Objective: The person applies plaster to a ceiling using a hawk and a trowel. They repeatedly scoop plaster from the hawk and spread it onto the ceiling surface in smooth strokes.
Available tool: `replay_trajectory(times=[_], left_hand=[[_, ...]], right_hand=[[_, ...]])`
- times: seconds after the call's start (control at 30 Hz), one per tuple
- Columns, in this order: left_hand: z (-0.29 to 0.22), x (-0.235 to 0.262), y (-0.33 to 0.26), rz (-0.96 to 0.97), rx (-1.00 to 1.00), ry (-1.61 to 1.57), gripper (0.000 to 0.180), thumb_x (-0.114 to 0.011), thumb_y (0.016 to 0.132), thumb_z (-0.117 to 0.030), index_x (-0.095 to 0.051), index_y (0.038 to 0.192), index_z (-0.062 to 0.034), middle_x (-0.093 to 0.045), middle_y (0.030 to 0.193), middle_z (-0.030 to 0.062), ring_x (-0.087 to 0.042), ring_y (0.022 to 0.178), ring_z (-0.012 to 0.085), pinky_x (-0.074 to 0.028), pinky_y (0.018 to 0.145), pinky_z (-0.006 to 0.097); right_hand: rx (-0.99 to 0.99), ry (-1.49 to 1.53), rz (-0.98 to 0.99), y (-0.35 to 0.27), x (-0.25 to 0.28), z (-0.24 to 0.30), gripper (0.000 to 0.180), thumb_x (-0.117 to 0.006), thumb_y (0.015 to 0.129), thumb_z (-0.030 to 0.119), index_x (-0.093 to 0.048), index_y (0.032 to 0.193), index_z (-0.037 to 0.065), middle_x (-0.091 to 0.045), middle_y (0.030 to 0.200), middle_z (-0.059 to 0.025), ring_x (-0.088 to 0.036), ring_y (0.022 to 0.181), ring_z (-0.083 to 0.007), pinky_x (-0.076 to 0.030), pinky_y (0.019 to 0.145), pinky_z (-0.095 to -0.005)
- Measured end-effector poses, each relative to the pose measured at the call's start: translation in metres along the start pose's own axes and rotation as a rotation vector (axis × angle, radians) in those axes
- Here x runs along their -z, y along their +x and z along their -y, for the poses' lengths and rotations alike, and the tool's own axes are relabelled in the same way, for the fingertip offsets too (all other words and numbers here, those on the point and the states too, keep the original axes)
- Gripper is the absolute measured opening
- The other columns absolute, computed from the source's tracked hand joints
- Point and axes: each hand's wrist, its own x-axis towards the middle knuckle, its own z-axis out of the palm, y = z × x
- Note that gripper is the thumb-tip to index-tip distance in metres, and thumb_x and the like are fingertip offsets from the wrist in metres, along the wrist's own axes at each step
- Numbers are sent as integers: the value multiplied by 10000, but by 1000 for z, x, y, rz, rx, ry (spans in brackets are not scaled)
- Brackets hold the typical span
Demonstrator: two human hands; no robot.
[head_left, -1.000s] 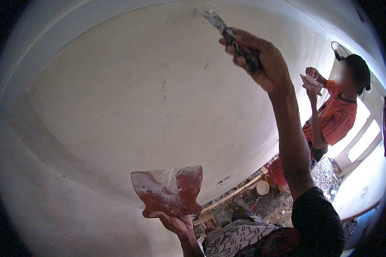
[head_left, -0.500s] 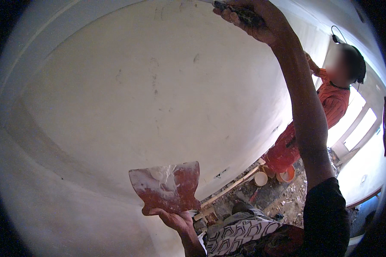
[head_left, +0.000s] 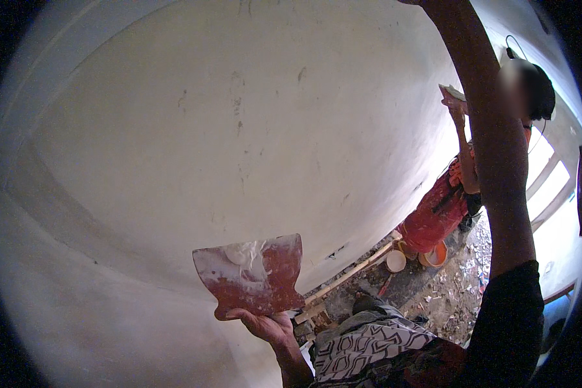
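Pale wall [head_left: 142, 161] gives open room beyond the far edge of the board [head_left: 275, 278]. Left hand [head_left: 266, 325], near and left of centre, clamps the board's near end; putty [head_left: 244, 254] lies toward its far edge. Right hand [head_left: 409, 1] is mostly cut off above; finger state cannot be told.

No text, label, number or sign could be read. On the reddish-brown board [head_left: 265, 281], only white smears [head_left: 244, 254] were seen toward its upper edge; on the wall [head_left: 174, 174], only dark scuffs [head_left: 238, 107]; on the patterned garment [head_left: 372, 349], only angular lines.
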Motion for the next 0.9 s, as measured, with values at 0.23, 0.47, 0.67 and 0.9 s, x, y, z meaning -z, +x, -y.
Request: replay_trajectory(times=[0.23, 0.47, 0.67, 0.9], left_hand=[[4, -8, 1, 7, 32, -9, 988, -463, 783, -757, -160, 1494, -142, -224, 1531, 96, -264, 1387, 340, -275, 1128, 552], [8, 3, -1, -59, -11, 2, 980, -467, 787, -750, -176, 1488, -131, -241, 1522, 99, -276, 1383, 324, -279, 1132, 542], [15, 5, 6, 10, -25, 16, 980, -511, 788, -720, -168, 1489, -126, -237, 1523, 103, -276, 1382, 329, -280, 1131, 545], [13, 1, 4, -49, -20, 32, 987, -515, 780, -726, -170, 1487, -130, -245, 1518, 109, -279, 1380, 331, -275, 1134, 544]], right_hand=[[274, -67, -123, -17, 0, -15, 345, -399, 930, 41, -397, 1105, -257, -555, 975, -329, -607, 668, -245, -551, 511, -277], [974, -1075, -104, -10, 67, -94, 300, -594, 914, 138, -597, 1151, -47, -682, 933, -120, -655, 764, -159, -565, 674, -246], [617, -427, -262, -13, 71, -118, 358, -531, 924, 121, -540, 1203, -103, -668, 968, -174, -627, 722, -157, -538, 617, -242], [762, -272, -417, 5, 51, -140, 292, -515, 933, 119, -556, 1140, -83, -630, 820, -134, -580, 589, -153, -507, 486, -259]])
